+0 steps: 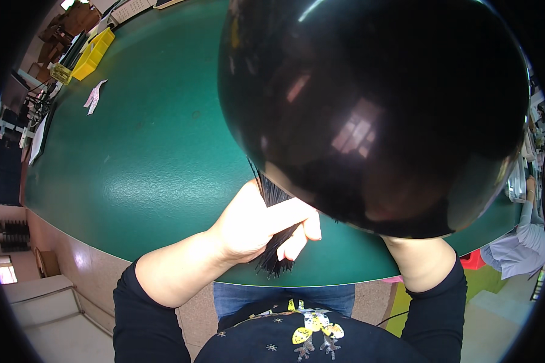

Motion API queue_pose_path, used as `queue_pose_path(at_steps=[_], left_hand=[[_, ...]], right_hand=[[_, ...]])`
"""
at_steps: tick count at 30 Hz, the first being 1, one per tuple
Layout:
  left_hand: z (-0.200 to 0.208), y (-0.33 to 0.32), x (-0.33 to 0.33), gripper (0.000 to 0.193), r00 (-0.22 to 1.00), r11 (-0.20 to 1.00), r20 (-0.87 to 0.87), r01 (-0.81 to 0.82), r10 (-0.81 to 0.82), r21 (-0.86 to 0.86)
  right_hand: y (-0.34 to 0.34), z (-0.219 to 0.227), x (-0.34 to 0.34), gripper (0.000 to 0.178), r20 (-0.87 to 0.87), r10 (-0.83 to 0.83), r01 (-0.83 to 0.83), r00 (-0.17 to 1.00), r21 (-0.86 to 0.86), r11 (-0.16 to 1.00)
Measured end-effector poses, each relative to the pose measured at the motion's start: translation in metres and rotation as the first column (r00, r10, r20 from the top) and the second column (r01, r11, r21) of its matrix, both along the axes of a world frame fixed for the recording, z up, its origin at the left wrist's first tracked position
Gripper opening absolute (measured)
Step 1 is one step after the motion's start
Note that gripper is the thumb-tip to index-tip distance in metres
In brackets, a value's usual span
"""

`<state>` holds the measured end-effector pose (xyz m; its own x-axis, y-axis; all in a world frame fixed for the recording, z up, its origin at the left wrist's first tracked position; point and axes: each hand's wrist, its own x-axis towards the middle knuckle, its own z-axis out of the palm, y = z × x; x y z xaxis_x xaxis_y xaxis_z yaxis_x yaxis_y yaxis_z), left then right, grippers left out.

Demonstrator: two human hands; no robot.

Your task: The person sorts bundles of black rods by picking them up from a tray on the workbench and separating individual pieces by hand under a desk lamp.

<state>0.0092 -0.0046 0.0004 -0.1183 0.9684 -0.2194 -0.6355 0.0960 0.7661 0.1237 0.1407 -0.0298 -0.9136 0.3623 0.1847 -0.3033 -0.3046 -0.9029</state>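
My left hand [245,224] is closed around a bundle of thin black wire-like strands [271,192]. The loose lower ends of the strands fan out below my fingers, over the near edge of the table. A large, glossy, black rounded object [375,109] fills the upper right of the head view, close to the camera, and covers the bundle's upper part. Only the wrist and forearm of my right arm [421,260] show below this object. My right hand is hidden behind it, so its fingers and anything in them cannot be seen.
The green table [151,145] has a curved-looking near edge. At its far left lie a pink-and-white paper strip [94,98] and a yellow bin [94,53], with cables [39,103] beside them. Another person's white sleeve [530,233] shows at the far right, near a red container [473,260].
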Motion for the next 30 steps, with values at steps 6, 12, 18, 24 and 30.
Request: queue_pose_path(at_steps=[6, 12, 18, 24, 30], left_hand=[[0.000, 0.001, 0.001, 0.022, 1.000, 1.000, 0.021, -0.016, 0.016, -0.007], [0.006, 0.002, 0.001, 0.020, 0.998, 0.999, -0.055, -0.037, 0.035, -0.028], [0.012, 0.005, 0.001, 0.020, 0.969, 0.992, -0.244, -0.066, 0.037, -0.111], [0.011, 0.003, 0.000, 0.020, 0.961, 0.991, -0.268, -0.093, 0.066, -0.091], [0.009, 0.003, 0.002, 0.020, 0.977, 0.990, -0.188, -0.116, 0.099, -0.083]], right_hand=[[0.001, -0.012, -0.006, 0.047, -0.096, 0.047, -0.039, 0.994, 0.088, 0.995], [0.000, -0.010, -0.008, 0.043, -0.120, 0.023, -0.004, 0.993, 0.161, 0.987], [-0.007, -0.002, -0.007, 0.042, -0.076, -0.241, 0.253, 0.967, 0.324, 0.912], [-0.005, -0.009, -0.007, 0.044, -0.025, -0.128, 0.130, 0.991, 0.215, 0.968], [0.000, -0.013, -0.005, 0.046, 0.010, 0.016, -0.017, 1.000, 0.070, 0.997]])
